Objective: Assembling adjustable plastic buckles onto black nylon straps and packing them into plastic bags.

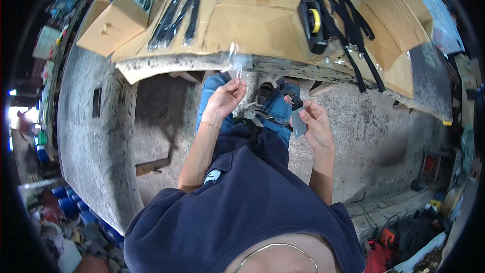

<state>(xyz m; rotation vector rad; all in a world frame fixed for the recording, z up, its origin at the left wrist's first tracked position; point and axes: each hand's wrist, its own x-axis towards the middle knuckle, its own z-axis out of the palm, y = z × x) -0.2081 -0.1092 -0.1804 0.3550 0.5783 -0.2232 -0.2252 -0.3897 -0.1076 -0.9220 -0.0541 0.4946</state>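
My left hand (226,100) is raised just in front of the table edge, thumb and fingers pinched on a piece of clear plastic film (237,63) that stands up from the fingertips. To its right, my right hand (317,125) is closed on a flat light-grey tag (299,124), with the thumb pressed on its face. A small black clip (297,105) sits at the tag's upper end, near my fingertips. Whether clip and tag are joined I cannot tell. Both hands are apart, above my lap.
Flattened cardboard (242,25) covers the table. On it lie black straps in clear plastic (177,15) at left, loose black straps (348,20) at right, and a black tape dispenser (311,25) with yellow inside. Open cardboard boxes stand at left (113,28) and right (394,7).
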